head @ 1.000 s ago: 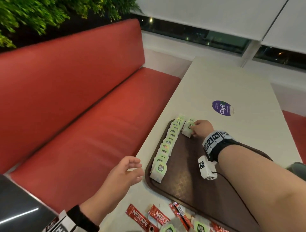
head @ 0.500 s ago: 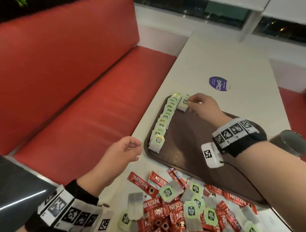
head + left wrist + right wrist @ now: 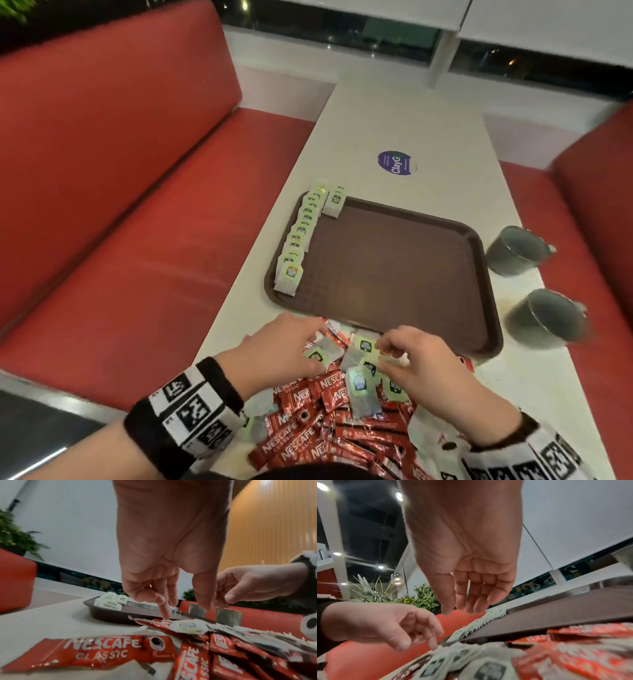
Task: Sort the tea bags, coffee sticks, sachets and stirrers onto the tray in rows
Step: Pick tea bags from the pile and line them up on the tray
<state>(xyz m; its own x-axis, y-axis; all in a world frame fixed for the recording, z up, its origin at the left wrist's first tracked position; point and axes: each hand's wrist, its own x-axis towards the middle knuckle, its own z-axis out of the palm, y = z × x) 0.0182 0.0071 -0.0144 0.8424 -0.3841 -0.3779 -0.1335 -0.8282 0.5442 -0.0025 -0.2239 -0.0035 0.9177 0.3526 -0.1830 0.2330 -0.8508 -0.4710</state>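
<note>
Nearest me lies the heap of red coffee sticks (image 3: 329, 442) and green-tagged loose tea bags (image 3: 359, 387), on the table (image 3: 411, 130) just short of the tray's near rim. My left hand (image 3: 284, 349) is over the heap's left part, fingers pointing down and spread a little; one fingertip (image 3: 165, 616) touches a coffee stick, and I see nothing gripped. My right hand (image 3: 414, 363) hangs over the heap's right part with fingers straight, slack and apart, holding nothing in the wrist view. Beyond the heap sits the brown tray (image 3: 404, 267). Along the tray's left edge runs a row of tea bags (image 3: 301, 236), overlapped; a second short stack (image 3: 335, 204) stands beside that row at the tray's far left corner. Right of the tray stand two grey cups (image 3: 544, 320). Past the tray's far rim, a round purple sticker (image 3: 395, 163).
</note>
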